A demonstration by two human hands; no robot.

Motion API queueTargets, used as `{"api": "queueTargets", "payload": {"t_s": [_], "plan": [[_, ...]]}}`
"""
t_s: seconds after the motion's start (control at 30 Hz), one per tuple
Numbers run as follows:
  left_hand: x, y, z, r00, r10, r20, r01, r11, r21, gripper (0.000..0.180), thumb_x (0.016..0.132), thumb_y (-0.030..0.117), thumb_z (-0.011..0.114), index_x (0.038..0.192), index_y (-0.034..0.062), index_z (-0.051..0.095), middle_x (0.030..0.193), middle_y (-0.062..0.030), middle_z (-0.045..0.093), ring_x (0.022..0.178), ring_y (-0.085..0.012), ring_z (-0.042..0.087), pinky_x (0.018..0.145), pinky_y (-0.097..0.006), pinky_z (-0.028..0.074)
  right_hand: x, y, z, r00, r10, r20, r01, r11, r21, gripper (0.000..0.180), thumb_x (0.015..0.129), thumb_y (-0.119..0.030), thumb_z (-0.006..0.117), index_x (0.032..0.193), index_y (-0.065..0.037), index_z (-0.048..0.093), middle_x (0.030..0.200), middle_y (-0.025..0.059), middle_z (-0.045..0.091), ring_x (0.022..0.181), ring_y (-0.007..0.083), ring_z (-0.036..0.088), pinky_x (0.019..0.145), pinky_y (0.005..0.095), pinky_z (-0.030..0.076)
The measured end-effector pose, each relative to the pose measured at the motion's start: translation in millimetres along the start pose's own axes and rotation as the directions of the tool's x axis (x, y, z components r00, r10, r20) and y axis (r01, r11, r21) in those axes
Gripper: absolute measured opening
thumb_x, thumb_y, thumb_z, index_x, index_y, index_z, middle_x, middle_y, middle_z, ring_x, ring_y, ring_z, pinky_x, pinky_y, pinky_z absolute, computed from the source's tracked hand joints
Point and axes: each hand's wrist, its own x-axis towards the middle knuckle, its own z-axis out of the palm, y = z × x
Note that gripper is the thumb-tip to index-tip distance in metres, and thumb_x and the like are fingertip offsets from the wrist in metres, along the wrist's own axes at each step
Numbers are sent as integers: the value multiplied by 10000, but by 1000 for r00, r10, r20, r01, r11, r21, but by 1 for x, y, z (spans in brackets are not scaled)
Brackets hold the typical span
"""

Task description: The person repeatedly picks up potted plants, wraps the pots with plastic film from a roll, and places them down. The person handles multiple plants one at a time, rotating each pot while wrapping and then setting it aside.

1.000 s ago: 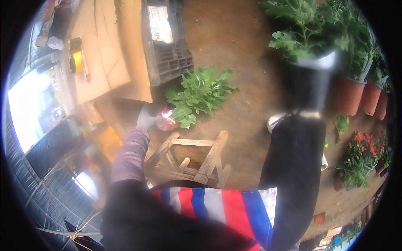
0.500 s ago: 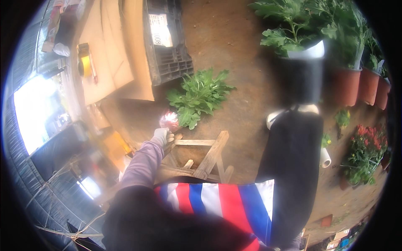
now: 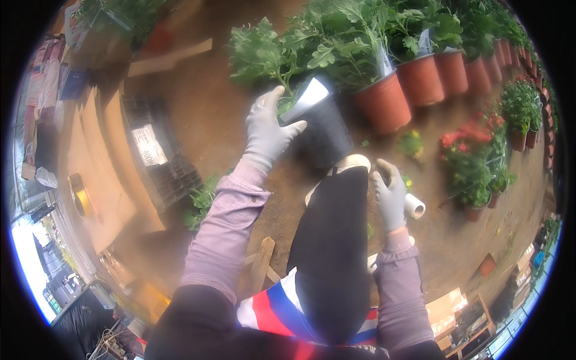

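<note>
A black pot [image 3: 327,135] stands in front of me, close to my shoe, with a white card [image 3: 312,96] tucked inside its rim. A leafy green plant [image 3: 261,54] rises behind it. My left hand [image 3: 267,129], in a pale glove, is at the pot's left side with its fingers spread. Its thumb points at the pot wall; whether it touches is unclear. To the right of my knee, my right hand [image 3: 390,195], also gloved, hangs above the ground with fingers loosely bent and apart, holding nothing.
Terracotta pots [image 3: 387,105] of green plants line the far right. Nearby are a red-flowered plant [image 3: 471,144] and a white tube [image 3: 414,206]. Leftward lie a black plastic crate [image 3: 159,159] and cardboard [image 3: 99,186]. Part of a wooden stool [image 3: 261,264] shows beside my leg.
My left hand has moved from beside the wooden stool, near a pink-and-white crinkled thing, up and right to the black pot. My right hand has come into view. The view has swung right.
</note>
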Motion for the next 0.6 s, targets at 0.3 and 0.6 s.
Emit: {"api": "queueTargets", "payload": {"t_s": [0.3,0.6], "plan": [[-29,-9,51,761,-648,34,539,601,-591,536,847,-89,637,1366,6,542,1348,-196,577,1183,-246,619,1012,-337,509,179,-87,101,874,-355,331,434,877,-208,625,876,44,585,1487,-34,480,1395,197,613,1252,287,621,1036,362,504],[-32,-42,58,475,-845,245,641,141,-755,616,917,409,790,1296,9,514,1093,-67,590,967,-153,536,932,-356,445,89,-22,-15,812,-584,3,562,779,-278,240,850,116,616,952,-49,757,968,72,680,917,191,667,826,303,536]]}}
